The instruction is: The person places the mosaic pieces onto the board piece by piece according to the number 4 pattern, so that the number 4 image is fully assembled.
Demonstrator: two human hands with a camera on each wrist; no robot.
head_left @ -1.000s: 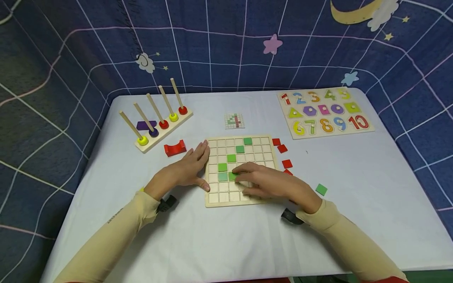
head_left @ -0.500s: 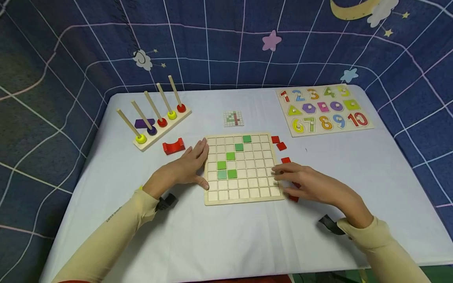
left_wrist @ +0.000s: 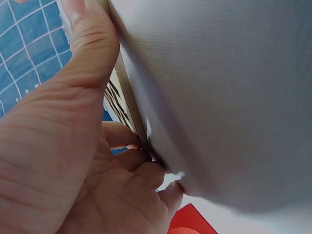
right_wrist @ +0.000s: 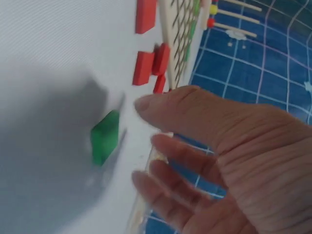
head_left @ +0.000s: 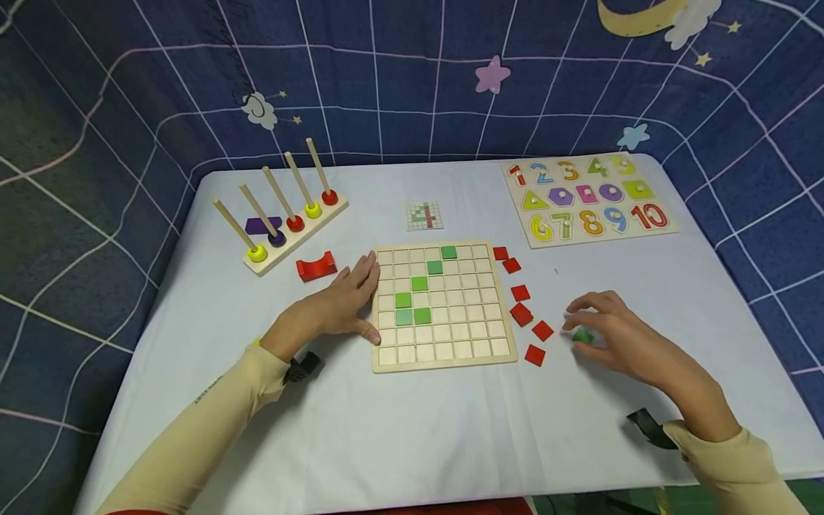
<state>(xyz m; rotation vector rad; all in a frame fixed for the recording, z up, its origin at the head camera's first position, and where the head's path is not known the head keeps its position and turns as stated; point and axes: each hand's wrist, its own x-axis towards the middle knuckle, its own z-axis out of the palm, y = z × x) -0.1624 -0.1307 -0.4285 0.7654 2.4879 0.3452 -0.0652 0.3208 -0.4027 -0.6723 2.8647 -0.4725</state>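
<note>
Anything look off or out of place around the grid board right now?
Nothing damaged. The red tiles lie scattered at odd angles right of the grid board, one seemingly overlapping another. One green tile lies apart under the right hand. The left hand rests against the board's left edge.

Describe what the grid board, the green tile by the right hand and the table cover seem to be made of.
Grid board: pale unpainted wood, judging by its light, matt look. Green tile: probably painted wood, flat even colour. Table cover: white cloth, likely woven; the wrist views show a fine ribbed texture.
</note>
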